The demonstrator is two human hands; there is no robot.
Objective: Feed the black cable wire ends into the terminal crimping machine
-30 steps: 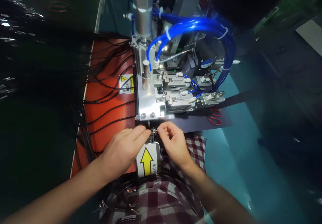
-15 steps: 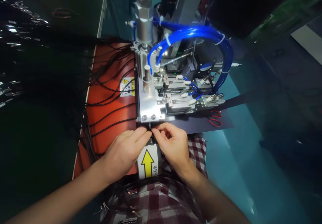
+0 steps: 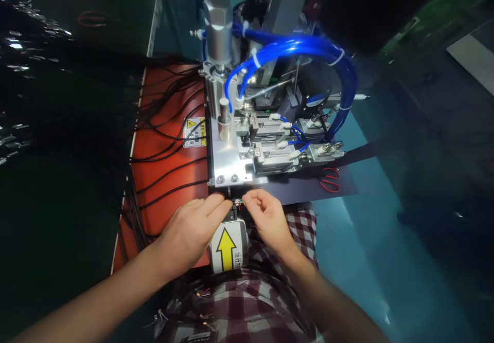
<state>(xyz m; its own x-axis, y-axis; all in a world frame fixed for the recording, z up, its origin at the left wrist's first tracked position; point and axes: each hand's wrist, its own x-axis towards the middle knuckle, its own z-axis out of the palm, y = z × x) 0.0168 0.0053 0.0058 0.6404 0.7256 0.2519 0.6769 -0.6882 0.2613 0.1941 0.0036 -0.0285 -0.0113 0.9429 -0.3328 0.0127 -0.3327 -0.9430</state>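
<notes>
Just in front of the metal machine (image 3: pixel 228 164), thin coloured wires (image 3: pixel 237 202) show between my two hands, with a bit of red and a light tip among them. My left hand (image 3: pixel 195 224) is closed, thumb and forefinger pinching the wires from the left side. On the right, the thumb and forefinger of my right hand (image 3: pixel 268 217) pinch the wires' other end, a short gap from the left fingertips. Below the fingers sits a white label with a yellow arrow (image 3: pixel 226 249) on a rounded housing. My fingers hide most of what they hold.
Black cables (image 3: pixel 170 191) run across the orange surface (image 3: pixel 170 147) at left. Blue air tubes (image 3: pixel 301 49) arch over the pneumatic cylinders (image 3: pixel 276 160). Red-handled scissors (image 3: pixel 330 180) lie on the dark plate at right. Cable ends with bare wires (image 3: pixel 203 294) rest on my lap.
My right hand has drawn a little to the right, away from my left fingertips, so the coloured wires now show between them. My left hand has hardly moved.
</notes>
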